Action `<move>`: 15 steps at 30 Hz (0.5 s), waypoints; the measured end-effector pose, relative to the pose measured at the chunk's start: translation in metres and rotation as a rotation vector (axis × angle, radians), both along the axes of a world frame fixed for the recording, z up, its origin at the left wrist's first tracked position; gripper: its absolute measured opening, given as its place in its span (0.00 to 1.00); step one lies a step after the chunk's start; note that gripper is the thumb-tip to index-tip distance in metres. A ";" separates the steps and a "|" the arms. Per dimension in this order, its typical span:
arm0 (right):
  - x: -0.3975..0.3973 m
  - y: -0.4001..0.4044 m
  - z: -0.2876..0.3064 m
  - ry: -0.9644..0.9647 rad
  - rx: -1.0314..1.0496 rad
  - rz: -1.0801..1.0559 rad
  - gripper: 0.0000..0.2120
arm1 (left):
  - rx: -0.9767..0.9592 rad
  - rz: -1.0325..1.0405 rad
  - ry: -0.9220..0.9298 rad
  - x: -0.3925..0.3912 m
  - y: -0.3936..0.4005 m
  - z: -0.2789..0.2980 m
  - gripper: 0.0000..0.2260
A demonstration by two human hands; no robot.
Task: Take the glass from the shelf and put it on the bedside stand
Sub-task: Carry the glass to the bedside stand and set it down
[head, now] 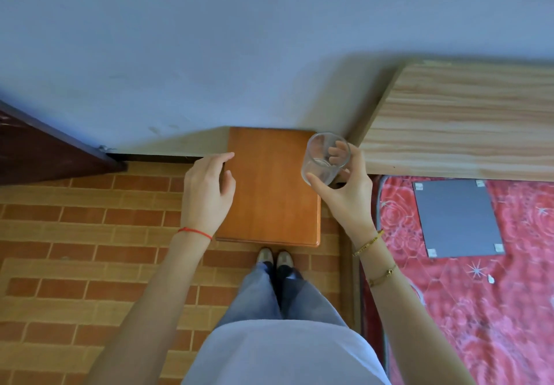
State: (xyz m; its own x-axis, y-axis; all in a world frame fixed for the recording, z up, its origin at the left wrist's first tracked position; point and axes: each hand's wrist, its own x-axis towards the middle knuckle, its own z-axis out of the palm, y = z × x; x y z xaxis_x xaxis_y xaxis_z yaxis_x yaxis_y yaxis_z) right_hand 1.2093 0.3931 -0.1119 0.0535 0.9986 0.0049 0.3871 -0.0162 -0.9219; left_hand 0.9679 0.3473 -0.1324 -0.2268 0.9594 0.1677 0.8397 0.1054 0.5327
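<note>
Your right hand (344, 193) has the empty clear glass (326, 158) pinched between thumb and fingers, held in the air over the right-hand edge of the bedside stand (269, 187), the side nearest the wooden headboard (461, 121). That is the risk: lowered straight from there, the base could land half off the stand's edge and tip into the gap beside the bed (479, 288), so bring it toward the stand's middle first. The glass is smooth and tilted, and a loose pinch could let it slip. Your left hand (207, 193) hovers over the stand's left edge, fingers loosely curled and holding nothing. No brand, label or writing can be read anywhere.
</note>
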 end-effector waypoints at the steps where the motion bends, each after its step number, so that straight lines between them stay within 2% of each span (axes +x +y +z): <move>1: -0.003 0.009 -0.008 0.000 -0.012 0.001 0.32 | -0.001 -0.001 0.005 -0.003 0.010 -0.010 0.14; 10: -0.031 0.089 -0.116 -0.069 -0.129 0.025 0.35 | -0.104 -0.030 0.028 -0.020 0.091 -0.137 0.15; 15: -0.042 0.119 -0.193 -0.109 -0.151 0.025 0.35 | -0.221 -0.079 0.123 -0.018 0.121 -0.216 0.18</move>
